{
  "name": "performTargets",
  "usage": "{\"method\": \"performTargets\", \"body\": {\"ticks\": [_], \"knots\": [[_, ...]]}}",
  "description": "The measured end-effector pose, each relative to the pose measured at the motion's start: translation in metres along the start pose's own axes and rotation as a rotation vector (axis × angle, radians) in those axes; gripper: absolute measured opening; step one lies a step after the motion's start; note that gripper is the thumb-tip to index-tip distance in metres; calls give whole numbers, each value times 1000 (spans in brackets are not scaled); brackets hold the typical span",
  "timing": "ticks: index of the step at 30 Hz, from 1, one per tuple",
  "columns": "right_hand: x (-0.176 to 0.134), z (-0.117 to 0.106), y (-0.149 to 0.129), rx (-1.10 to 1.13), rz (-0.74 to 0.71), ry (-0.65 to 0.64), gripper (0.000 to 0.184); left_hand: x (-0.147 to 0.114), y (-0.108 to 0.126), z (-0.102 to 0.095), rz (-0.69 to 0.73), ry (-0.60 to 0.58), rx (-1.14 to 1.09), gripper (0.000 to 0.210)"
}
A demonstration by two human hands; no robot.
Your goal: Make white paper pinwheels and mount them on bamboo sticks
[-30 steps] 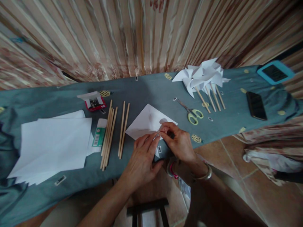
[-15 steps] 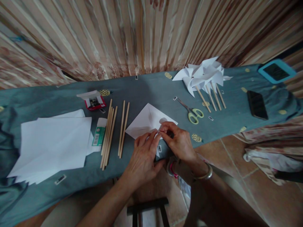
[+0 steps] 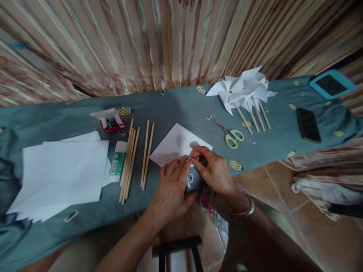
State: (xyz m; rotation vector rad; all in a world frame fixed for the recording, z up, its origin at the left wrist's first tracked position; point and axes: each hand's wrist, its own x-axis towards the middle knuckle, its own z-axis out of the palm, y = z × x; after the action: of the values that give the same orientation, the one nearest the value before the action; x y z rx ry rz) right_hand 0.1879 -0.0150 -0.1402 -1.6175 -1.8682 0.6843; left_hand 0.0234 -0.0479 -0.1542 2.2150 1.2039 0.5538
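Note:
A square of white paper [image 3: 176, 140] with crease lines lies turned cornerwise on the cloth in front of me. My left hand [image 3: 172, 185] rests over its near part, fingers stretched out and pressing down, the thumb held apart. Thumb and forefinger of my right hand [image 3: 211, 166] pinch together at the paper's near right side, against my left fingertips. What exactly lies between them is mostly hidden; it looks like the paper's edge. Scissors [image 3: 229, 136] with green handles lie beyond my right hand. To the left are two wooden sticks [image 3: 147, 155].
A bundle of sticks [image 3: 129, 166], a glue stick [image 3: 117, 158], a stack of white paper [image 3: 62, 170] and a small red box [image 3: 112, 124] lie left. Several paper pinwheels [image 3: 244, 90] rest at the back right, near a phone [image 3: 308, 125] and a blue-framed device [image 3: 331, 84].
Almost nothing differs. Both hands stay at the same spot on the paper, with only a very slight shift of the fingers and of the view.

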Motion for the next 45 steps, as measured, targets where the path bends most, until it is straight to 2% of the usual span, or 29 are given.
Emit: {"method": "performTargets", "body": {"ticks": [3,7,15,21,23,25,27,29,32,37,42,45], "knots": [[-1,-1,-3,-55,-116,35,28,0,0,1,6,15,5,87],[0,-2,-7,-98,-247,-52,41,0,0,2,15,23,14,85],[2,3,-3,-160,-287,-120,50,2,3,-1,0,8,15,79],[4,6,-6,-328,-369,-157,46,2,2,-1,-20,10,-1,76],[5,4,-8,-285,-351,-154,44,2,1,-1,-14,11,12,78],[6,-1,-7,-146,-281,-126,40,2,0,0,-3,11,30,79],[10,-7,-1,8,-184,-62,37,1,-1,0,11,13,60,80],[16,-13,7,60,-109,24,34,1,-1,0,20,15,91,79],[27,-15,20,-112,-122,104,37,1,-1,-1,23,18,111,79],[39,-8,24,-317,-208,60,42,3,1,-1,12,32,114,77],[42,-9,21,-270,-182,46,43,2,-4,1,37,88,108,76],[44,-14,20,-167,-72,24,43,2,-8,1,63,116,98,74]]}}
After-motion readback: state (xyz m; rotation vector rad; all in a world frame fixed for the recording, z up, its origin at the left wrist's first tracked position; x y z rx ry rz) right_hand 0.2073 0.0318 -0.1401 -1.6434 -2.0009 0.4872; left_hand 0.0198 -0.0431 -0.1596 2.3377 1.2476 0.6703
